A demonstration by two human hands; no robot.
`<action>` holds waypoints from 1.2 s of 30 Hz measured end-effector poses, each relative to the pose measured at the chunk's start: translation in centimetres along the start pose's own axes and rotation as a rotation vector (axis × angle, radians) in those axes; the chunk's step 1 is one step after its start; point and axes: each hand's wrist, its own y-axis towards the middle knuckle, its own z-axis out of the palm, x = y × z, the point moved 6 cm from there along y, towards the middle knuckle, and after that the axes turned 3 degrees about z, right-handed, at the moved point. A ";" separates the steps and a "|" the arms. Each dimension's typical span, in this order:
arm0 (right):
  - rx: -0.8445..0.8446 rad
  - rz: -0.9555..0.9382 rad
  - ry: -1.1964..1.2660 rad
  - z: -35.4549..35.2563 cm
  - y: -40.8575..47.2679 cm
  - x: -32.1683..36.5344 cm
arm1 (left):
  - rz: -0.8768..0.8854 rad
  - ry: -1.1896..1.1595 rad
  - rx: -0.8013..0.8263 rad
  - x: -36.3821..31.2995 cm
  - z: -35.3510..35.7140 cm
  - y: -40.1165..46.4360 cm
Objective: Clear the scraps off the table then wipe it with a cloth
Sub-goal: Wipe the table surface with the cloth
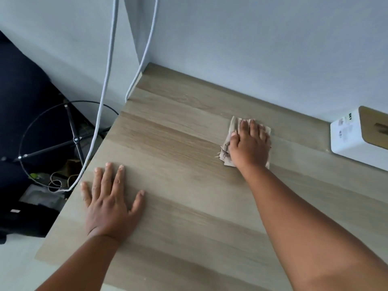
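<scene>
Bench (189,185) of pale wood grain fills most of your view, and its far edge meets a plain grey-white wall (252,38). At the right, against that wall, a white box (348,135) with a wooden lid stands on the bench. Two light cables (109,70) hang down in front of the wall; one passes the left edge of the bench and goes toward the floor. Below that edge you see a black wire ring on a stand (71,131), some coiled cords near it, and dark things that I cannot name.

Your right hand (249,143) lies flat on the cloth (235,127), fingers straight and close together, pressing it on the bench. The cloth is beige, crumpled, with frayed threads at its left edge. It is in the far right part of the bench, near the wall and a little apart from the box. The hand covers most of it, and only the borders show around the fingers and the wrist.

Your left hand (109,202) rests palm down on the bare wood near the left edge, fingers spread wide and straight, thumb out to the right. It holds nothing. The two hands are well apart.
</scene>
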 end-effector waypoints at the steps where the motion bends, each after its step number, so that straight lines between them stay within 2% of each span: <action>1: 0.005 -0.024 0.000 0.1 0.4 1.2 | -0.001 0.000 -0.004 0.0 0.0 0.0; 6: 0.049 -0.285 -0.009 0.1 -2.0 3.9 | -0.041 0.003 -0.014 -1.0 -0.7 0.2; 10: 0.117 -0.564 -0.051 -0.2 -5.1 0.9 | -0.144 0.005 -0.019 -3.0 -1.7 2.6; 12: 0.112 -0.547 -0.042 -0.8 -4.9 -1.7 | -0.057 -0.016 -0.001 -4.8 -1.5 3.7; 15: 0.080 -0.424 -0.020 -1.4 -3.1 -4.6 | 0.104 -0.004 0.028 -7.0 -0.6 5.1; 21: 0.057 -0.220 -0.053 -0.8 1.2 -3.4 | 0.095 0.033 0.002 -6.8 0.3 6.1; 24: 0.034 -0.177 -0.061 -0.2 3.3 -1.2 | 0.101 0.041 -0.005 -6.6 0.5 6.1; 29: 0.030 -0.185 -0.024 0.5 5.7 4.8 | 0.097 0.040 0.005 -6.7 0.5 6.3; 36: 0.059 -0.377 -0.008 1.5 5.2 12.5 | 0.105 0.032 0.001 -6.8 0.5 6.3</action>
